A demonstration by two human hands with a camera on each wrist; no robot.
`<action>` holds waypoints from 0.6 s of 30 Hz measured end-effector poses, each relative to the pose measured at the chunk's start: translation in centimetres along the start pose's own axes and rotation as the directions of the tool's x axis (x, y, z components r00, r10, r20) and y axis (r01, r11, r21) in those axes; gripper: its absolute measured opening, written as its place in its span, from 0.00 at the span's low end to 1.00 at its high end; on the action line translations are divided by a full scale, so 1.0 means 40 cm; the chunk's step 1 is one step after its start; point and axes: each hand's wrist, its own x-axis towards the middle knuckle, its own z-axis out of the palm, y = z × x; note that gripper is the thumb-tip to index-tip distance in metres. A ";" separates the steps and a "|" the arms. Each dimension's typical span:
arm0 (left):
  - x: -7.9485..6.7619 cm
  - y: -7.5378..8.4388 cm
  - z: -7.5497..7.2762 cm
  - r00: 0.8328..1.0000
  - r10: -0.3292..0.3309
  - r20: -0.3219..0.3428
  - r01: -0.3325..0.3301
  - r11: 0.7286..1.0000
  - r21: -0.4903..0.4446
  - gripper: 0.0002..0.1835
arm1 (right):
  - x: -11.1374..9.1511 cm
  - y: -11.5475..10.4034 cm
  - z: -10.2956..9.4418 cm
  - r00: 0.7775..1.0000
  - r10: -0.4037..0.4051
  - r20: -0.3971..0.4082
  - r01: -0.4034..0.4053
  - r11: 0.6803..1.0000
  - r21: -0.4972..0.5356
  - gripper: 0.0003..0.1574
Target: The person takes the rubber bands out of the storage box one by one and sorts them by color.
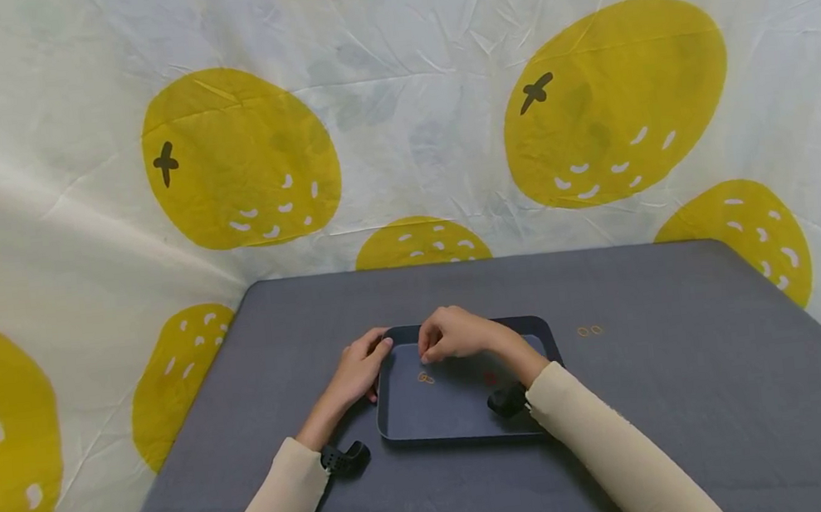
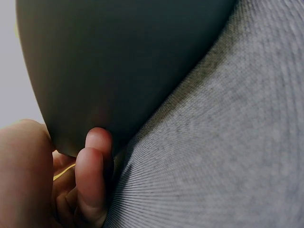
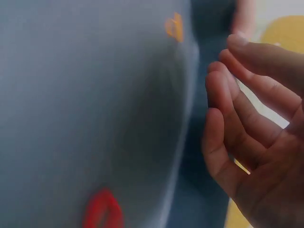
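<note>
A dark grey tray (image 1: 467, 438) lies on the table. My left hand (image 1: 359, 370) grips its left edge near the far corner, thumb at the rim; in the left wrist view fingers (image 2: 90, 175) press against the outer wall. Over the far left part of the tray is my right hand (image 1: 456, 333), its fingers loosely bent and thumb near the index fingertip. Nothing shows between those fingertips in the right wrist view. Just below it, small orange loops (image 1: 426, 379), like rubber bands, lie together on the tray. A red loop (image 3: 104, 194) lies farther right on the tray.
Two more orange loops (image 1: 589, 331) lie side by side on the grey tablecloth (image 1: 666, 396), right of the tray. Behind and to the sides hangs a pale curtain (image 1: 421, 146) with large yellow fruit prints. Both wrists wear black camera mounts.
</note>
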 end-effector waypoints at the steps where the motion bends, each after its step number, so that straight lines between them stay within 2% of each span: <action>1: 0.000 0.000 0.000 1.000 -0.002 0.000 0.002 1.000 0.000 0.20 | 0.009 -0.002 0.010 1.000 0.007 0.009 -0.007 1.000 -0.004 0.02; 8: 0.000 0.003 0.002 1.000 0.002 0.011 -0.002 1.000 -0.013 0.20 | 0.034 -0.003 0.053 0.997 0.074 0.027 -0.073 0.997 -0.025 0.03; 18: 0.002 0.001 -0.001 1.000 -0.002 0.012 0.002 1.000 -0.017 0.20 | 0.024 -0.010 0.047 0.998 0.014 0.056 -0.013 1.000 -0.022 0.09</action>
